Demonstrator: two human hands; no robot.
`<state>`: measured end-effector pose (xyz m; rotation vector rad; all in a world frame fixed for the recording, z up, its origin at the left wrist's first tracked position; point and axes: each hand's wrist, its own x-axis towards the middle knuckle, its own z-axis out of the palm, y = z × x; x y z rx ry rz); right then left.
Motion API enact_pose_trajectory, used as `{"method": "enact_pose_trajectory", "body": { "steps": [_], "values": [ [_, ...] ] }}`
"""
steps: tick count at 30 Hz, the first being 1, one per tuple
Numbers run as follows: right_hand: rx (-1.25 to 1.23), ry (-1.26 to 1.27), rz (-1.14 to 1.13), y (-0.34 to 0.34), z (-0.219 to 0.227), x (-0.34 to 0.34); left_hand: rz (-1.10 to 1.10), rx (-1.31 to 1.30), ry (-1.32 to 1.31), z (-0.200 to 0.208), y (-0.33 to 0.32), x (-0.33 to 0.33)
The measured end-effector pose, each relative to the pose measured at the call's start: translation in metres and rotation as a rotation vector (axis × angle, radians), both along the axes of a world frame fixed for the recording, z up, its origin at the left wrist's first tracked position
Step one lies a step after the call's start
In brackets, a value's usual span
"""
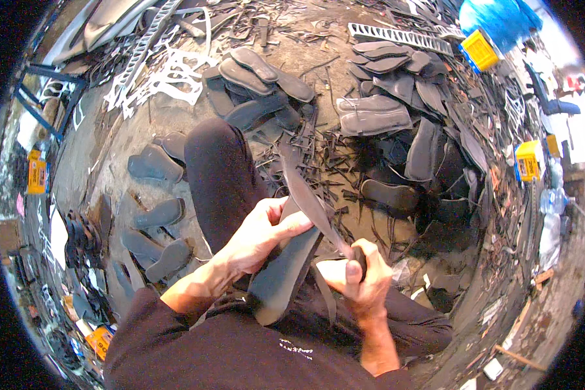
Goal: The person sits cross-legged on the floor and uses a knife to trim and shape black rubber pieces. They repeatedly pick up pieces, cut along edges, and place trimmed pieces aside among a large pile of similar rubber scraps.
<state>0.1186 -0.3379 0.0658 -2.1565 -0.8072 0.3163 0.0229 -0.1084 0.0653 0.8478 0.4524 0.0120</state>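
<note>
My left hand [257, 237] is closed round the upper part of a dark shoe sole [283, 279], its thumb lying across the top. The sole slants over my lap, its rounded end toward me. In my right hand [365, 279] is a knife [311, 198], the fist wrapped round its dark handle. Its long grey blade points away and to the left, passing along the sole's right edge close to my left thumb. A thin dark strip [325, 292] hangs between the sole and my right hand; whether it is still joined to the sole I cannot tell.
Loose soles [155, 164] lie on the floor at the left, with a stack [247, 75] ahead. A large pile of soles [376, 117] stands at the right. Dark offcuts [325, 153] litter the middle. White cut-out sheets [172, 78] and yellow boxes [528, 161] are farther out.
</note>
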Motion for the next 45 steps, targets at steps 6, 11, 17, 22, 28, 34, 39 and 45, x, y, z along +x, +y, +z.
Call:
{"method": "enact_pose_trajectory", "body": {
  "steps": [6,11,17,22,28,34,39,45],
  "values": [
    [-0.162,0.345,0.328,0.033,0.092,0.062,-0.157,0.046,0.008,0.02,-0.006,0.001],
    [0.002,0.532,0.254,0.043,0.063,0.088,0.09,0.22,-0.05,0.03,-0.007,0.01],
    [0.468,0.764,-0.148,0.029,0.023,0.057,0.919,0.165,-0.089,-0.012,0.039,0.032],
    [0.24,0.151,-0.183,0.044,-0.032,-0.015,0.506,-0.021,0.121,0.005,-0.02,0.048],
    [0.147,-0.118,-0.234,0.024,-0.061,-0.06,0.718,-0.256,0.15,0.032,-0.032,0.06],
    [0.158,0.059,-0.209,0.032,-0.05,-0.048,0.64,-0.271,0.009,0.02,-0.034,0.041],
    [0.122,-0.055,-0.19,0.013,-0.069,-0.053,0.607,-0.376,-0.009,0.017,-0.029,0.037],
    [0.041,0.025,-0.155,0.017,-0.049,-0.04,0.536,-0.34,-0.101,-0.008,-0.035,0.013]
  ]
}}
